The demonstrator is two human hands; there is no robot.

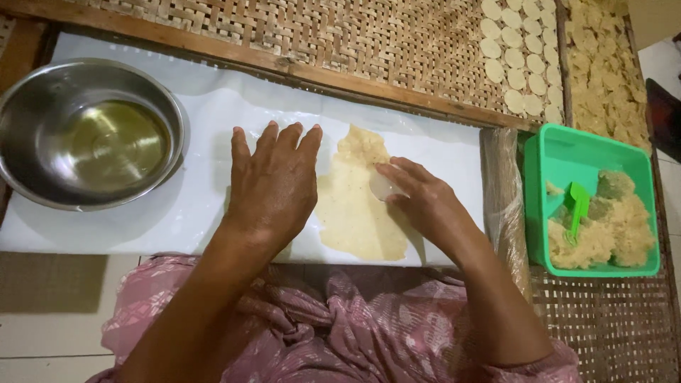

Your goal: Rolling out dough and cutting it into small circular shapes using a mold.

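A thin sheet of pale yellow dough (358, 213) lies flattened on a white plastic-covered board (177, 206). My left hand (273, 184) rests flat, fingers spread, on the sheet's left part. My right hand (418, 198) presses a small round clear cutter (383, 188) onto the dough near its right edge, fingers closed around it.
A steel bowl (32, 117) holding oil sits at the left. A green tub (596, 149) with lumps of dough and a green scoop (578, 206) stands at the right. Woven bamboo trays (340, 35) behind carry several cut dough rounds (518, 64). Pink cloth covers my lap (355, 319).
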